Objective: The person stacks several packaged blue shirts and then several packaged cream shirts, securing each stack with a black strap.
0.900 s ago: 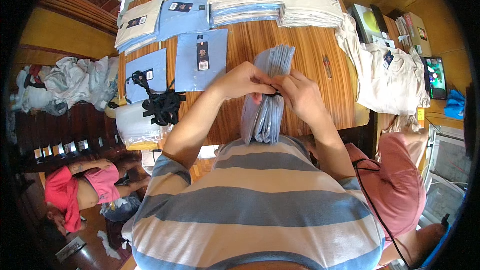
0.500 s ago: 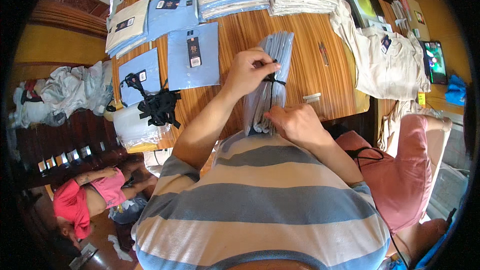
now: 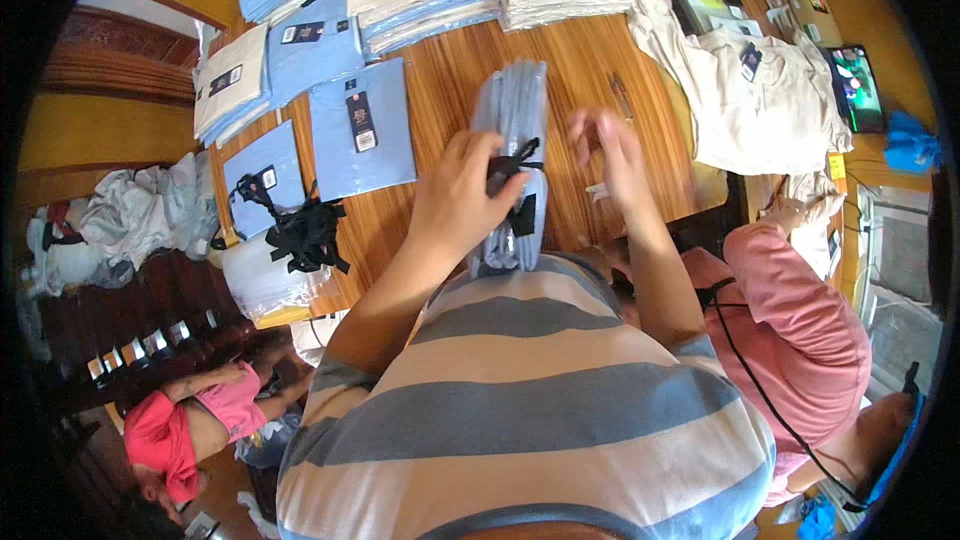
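In front of me, a bundle of blue folded shirts in clear plastic bags (image 3: 522,100) stands on edge, leaning against my striped top. A black strap (image 3: 522,153) goes round its middle, with a knot and loose ends on the upper side. My left hand (image 3: 462,185) grips the bundle from the left, thumb and fingers around it at the strap. To the right of the bundle my right hand (image 3: 612,155) is raised with its fingers apart and slightly curled, holding nothing. Left of my left forearm lies a tangle of black straps (image 3: 308,238).
Stacks of bagged cream and blue shirts (image 3: 430,0) line the table's (image 3: 450,70) far side. A bagged blue shirt (image 3: 360,130) lies at left, a small cutter-like tool (image 3: 621,95) at right. A person in pink (image 3: 790,330) sits close on my right, beside cream shirts (image 3: 750,105).
My right hand has left the bundle's lower part and moved up and right, opening. My left hand has gone from pinching the strap end to gripping the bundle's side. The view has shifted a little.
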Motion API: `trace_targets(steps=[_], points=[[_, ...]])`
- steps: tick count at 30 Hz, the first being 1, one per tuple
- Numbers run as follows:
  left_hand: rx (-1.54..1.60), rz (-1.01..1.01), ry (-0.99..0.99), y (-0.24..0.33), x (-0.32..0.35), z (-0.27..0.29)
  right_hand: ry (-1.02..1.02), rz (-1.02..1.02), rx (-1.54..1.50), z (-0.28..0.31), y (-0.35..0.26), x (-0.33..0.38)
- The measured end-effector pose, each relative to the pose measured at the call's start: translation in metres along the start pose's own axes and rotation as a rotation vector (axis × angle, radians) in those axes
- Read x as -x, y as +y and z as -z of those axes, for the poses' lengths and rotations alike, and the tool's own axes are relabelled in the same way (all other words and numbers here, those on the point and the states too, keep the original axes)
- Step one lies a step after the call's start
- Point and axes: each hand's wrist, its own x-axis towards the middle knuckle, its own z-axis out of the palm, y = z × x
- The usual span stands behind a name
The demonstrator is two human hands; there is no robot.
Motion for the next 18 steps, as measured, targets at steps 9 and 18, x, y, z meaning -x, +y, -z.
trace_targets(steps=[9,18], points=[[-0.077,-0.078,-0.098,0.017,0.024,0.01,0.35,-0.131,1.432,0.091,0.085,-0.066],[0.039,-0.163,-0.112,0.03,0.012,0.023,0.331,-0.013,0.785,0.076,0.125,-0.068]])
